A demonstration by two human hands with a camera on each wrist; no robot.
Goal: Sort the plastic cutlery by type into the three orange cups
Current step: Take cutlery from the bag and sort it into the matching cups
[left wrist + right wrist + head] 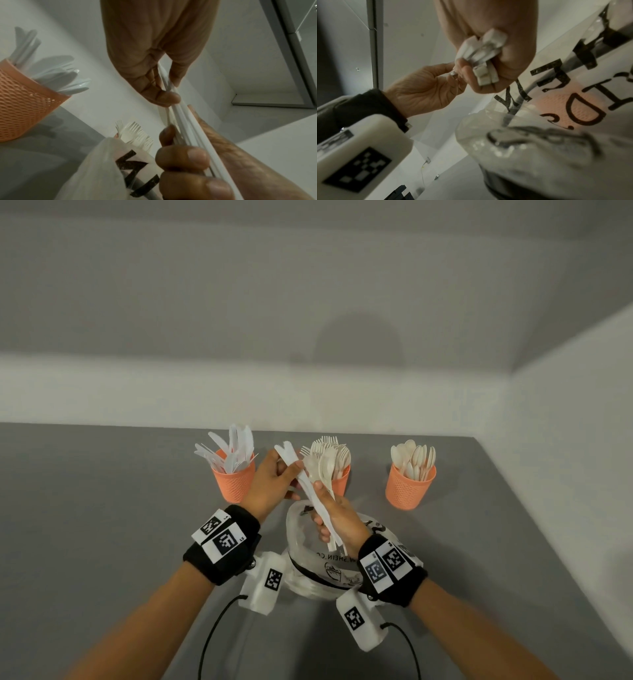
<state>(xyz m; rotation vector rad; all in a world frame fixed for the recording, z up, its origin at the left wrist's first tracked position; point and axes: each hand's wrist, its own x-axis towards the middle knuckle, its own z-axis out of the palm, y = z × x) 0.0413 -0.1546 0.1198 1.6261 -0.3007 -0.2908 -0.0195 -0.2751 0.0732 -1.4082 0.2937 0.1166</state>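
Observation:
Three orange mesh cups stand at the table's back: the left cup (233, 482) holds knives, the middle cup (342, 479) forks, the right cup (409, 489) spoons. My right hand (327, 510) grips a bundle of white cutlery (322, 474) by the handles, above a plastic bag (305, 546); spoons and knives show in it. My left hand (291, 469) pinches one white knife (287, 453) near the bundle's top. In the left wrist view the left fingers (169, 94) hold the knife's edge (165, 78). The handle ends (481, 54) stick out of my right fist.
The printed translucent bag (556, 142) lies on the grey table (102, 508) under both hands, in front of the middle cup. A white wall runs along the back and the right side. Cables trail from both wrist cameras toward the near edge.

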